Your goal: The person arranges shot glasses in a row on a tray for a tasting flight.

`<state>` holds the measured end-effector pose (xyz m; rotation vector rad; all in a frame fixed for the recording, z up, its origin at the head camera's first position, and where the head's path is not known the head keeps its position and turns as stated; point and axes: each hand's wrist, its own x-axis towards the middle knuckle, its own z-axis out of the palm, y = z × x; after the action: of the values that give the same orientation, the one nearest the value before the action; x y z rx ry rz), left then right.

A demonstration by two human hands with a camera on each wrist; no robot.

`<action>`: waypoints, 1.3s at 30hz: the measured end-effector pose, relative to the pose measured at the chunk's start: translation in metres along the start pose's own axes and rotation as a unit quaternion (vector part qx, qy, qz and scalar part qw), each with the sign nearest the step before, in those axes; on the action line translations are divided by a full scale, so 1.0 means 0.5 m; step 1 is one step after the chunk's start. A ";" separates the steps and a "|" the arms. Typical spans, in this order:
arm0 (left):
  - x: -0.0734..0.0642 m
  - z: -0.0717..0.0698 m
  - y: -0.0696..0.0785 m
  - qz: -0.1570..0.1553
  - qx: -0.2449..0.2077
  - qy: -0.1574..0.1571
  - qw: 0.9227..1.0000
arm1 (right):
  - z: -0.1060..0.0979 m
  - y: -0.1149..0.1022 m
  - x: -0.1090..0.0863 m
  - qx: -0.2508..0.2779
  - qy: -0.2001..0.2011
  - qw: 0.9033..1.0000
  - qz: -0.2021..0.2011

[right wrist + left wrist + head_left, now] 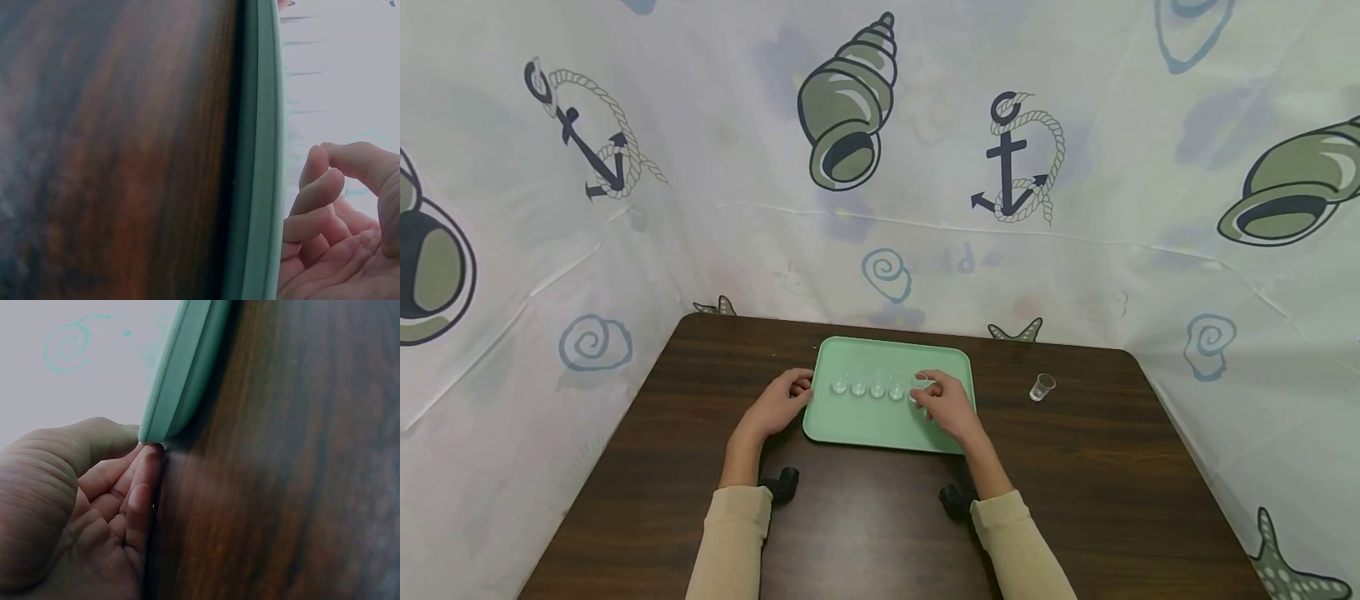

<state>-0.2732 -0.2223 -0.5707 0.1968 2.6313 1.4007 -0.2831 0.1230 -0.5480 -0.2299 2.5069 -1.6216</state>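
A light green tray (868, 427) lies on the dark wooden table. My left hand (778, 406) grips the tray's left edge; in the left wrist view the thumb (109, 437) and fingertips meet at the rim's corner. Several small clear cups (877, 389) stand in a row across the tray. At the right end of that row my right hand (950, 406) pinches another small clear cup (920, 381), partly hidden by the fingers. In the right wrist view the tray's side wall (259, 156) hides the cups, while the curled right fingers (319, 190) show beyond it.
One more small clear cup (1042, 387) stands on the table to the right of the tray. The brown table (865, 525) ends at a patterned cloth backdrop (925, 275) behind and at both sides. Black wrist mounts (781, 485) sit under both wrists.
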 end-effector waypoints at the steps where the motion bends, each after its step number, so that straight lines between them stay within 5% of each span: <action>1: 0.001 0.000 0.000 0.001 -0.001 0.000 1.000 | -0.001 0.001 0.000 0.001 -0.001 1.000 0.002; 12: 0.006 -0.002 -0.003 0.004 0.003 -0.003 1.000 | -0.025 -0.001 -0.013 -0.008 -0.040 0.999 0.028; 30: 0.002 0.000 -0.004 -0.002 0.004 -0.006 1.000 | -0.068 -0.012 -0.048 -0.014 -0.025 0.999 0.023; 39: 0.004 0.000 -0.003 0.004 0.005 -0.005 1.000 | -0.103 -0.007 -0.061 -0.026 0.016 0.999 0.034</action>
<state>-0.2750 -0.2226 -0.5720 0.2145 2.6315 1.3863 -0.2636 0.1740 -0.5227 -0.1248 2.5528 -1.5488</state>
